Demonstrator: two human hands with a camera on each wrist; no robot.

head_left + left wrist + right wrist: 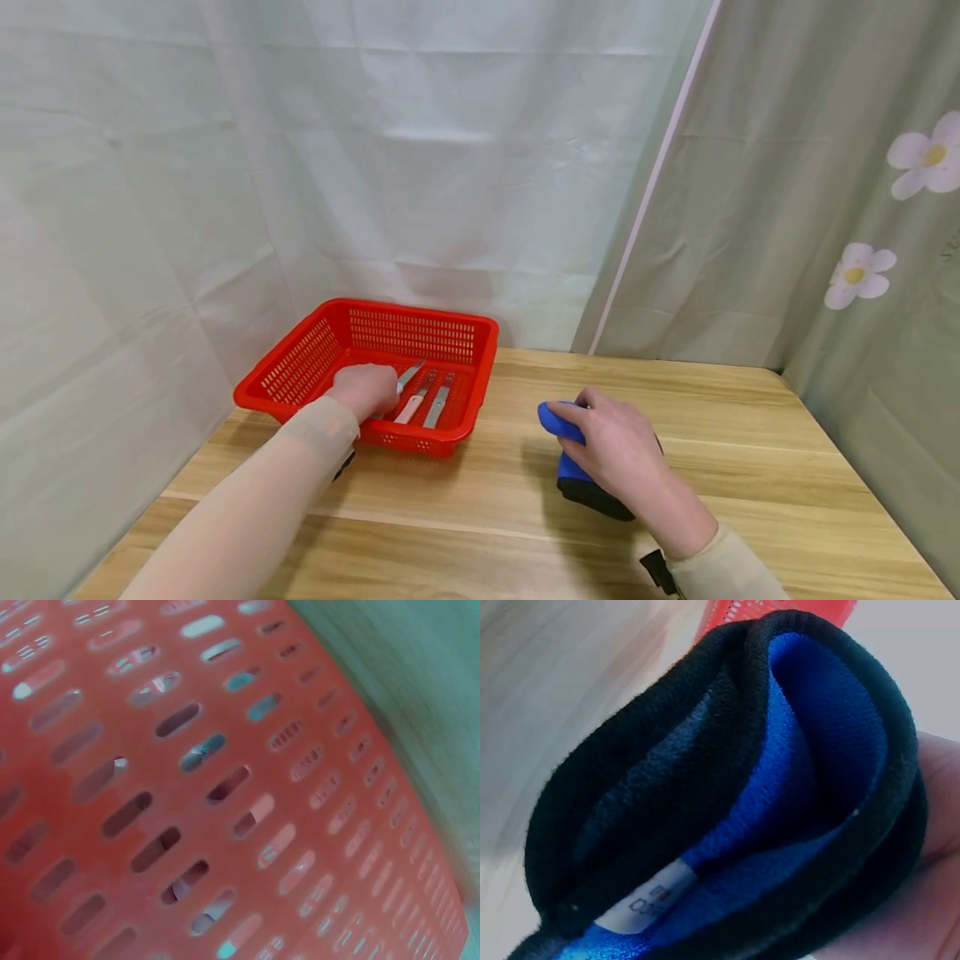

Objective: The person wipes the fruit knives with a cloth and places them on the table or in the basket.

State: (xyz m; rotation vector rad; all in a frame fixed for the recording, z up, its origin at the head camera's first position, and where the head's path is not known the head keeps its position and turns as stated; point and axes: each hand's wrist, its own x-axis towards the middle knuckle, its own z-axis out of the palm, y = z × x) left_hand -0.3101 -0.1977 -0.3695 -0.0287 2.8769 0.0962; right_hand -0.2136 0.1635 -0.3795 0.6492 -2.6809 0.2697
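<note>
In the head view my left hand (366,390) reaches down inside the red plastic basket (486,367), over a small tool (409,374) with a metal end. Its fingertips are hidden, so I cannot tell whether they grip it. Beside it lie a pink-handled tool (410,408) and a grey-handled one (437,408), roughly side by side. My right hand (621,442) grips a soft blue fabric item (558,421) above the table. In the right wrist view, this item's thick black-edged opening (754,750) gapes, showing blue lining and a white label (646,898).
The basket stands at the back left of the wooden table (480,517), near a pale curtain (450,167). Another curtain with flowers (858,275) hangs on the right. The basket's slotted wall (240,780) fills most of the left wrist view.
</note>
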